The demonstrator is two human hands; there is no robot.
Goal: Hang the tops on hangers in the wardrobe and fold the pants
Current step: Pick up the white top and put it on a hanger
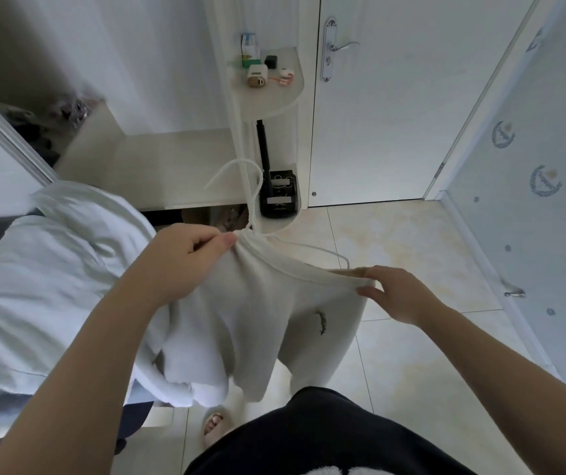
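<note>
A white top (257, 323) hangs in front of me with a small dark mark on its front. A white plastic hanger (253, 197) sticks up out of its neck, and one hanger arm shows above the collar on the right. My left hand (185, 258) pinches the collar next to the hanger's stem. My right hand (396, 293) grips the top's right shoulder edge and pulls it sideways. The left half of the hanger is hidden inside the cloth.
A bed with pale blue bedding (34, 286) lies on the left. A white corner shelf unit (267, 94) holds small items, with a black box (278, 197) on its lower shelf. A white door (394, 97) stands behind, a patterned door (535, 186) on the right. The floor is tiled.
</note>
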